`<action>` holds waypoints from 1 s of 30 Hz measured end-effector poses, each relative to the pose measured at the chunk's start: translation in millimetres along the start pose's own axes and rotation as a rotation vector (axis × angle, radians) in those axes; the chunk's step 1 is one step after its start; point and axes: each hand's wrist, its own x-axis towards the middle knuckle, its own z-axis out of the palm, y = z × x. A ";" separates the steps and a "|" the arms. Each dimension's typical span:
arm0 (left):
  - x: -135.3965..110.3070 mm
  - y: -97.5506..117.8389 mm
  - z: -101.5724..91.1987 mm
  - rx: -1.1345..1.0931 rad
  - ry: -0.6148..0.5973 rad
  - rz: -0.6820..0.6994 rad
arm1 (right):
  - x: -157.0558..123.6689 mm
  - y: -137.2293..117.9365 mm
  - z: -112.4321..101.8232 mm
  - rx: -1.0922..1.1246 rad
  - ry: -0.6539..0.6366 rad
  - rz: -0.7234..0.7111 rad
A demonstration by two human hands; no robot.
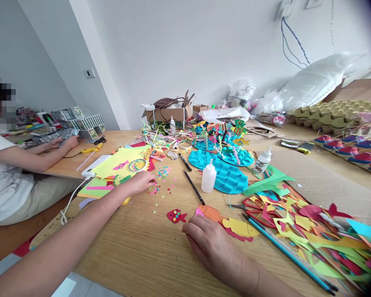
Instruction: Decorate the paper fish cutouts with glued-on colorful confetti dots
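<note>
My left hand (142, 182) reaches over the wooden table with its fingers pinched together at a scatter of small paper dots (154, 190). Whatever lies between those fingertips is too small to make out. My right hand (212, 243) rests on the table, fingers curled and held together, and their inner side is hidden. Just beyond its fingertips lies a red paper fish (176, 215) with coloured dots on its body. Orange (210, 213) and yellow paper fish (239, 227) lie partly behind this hand. A pile of paper confetti (163, 172) sits past my left hand.
A white glue bottle (208, 179), a black pencil (194, 187) and blue woven paper mats (231, 176) lie ahead. Paper scraps (312, 235), scissors (258, 212) and teal pencils (287, 251) cover the right. At left are coloured sheets (111, 163) and another person (15, 173).
</note>
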 end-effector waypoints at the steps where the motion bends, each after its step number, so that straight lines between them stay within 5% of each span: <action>1: 1.8 -0.9 1.8 0.014 -0.010 0.005 | -0.2 0.6 0.4 -0.002 0.010 -0.005; 18: 5.5 24.0 -10.9 0.194 -0.094 -0.010 | 3.1 11.5 -9.5 -0.001 0.073 0.016; 30: 1.6 21.5 -4.5 0.010 0.026 -0.147 | 4.3 15.1 -10.1 0.016 0.045 0.052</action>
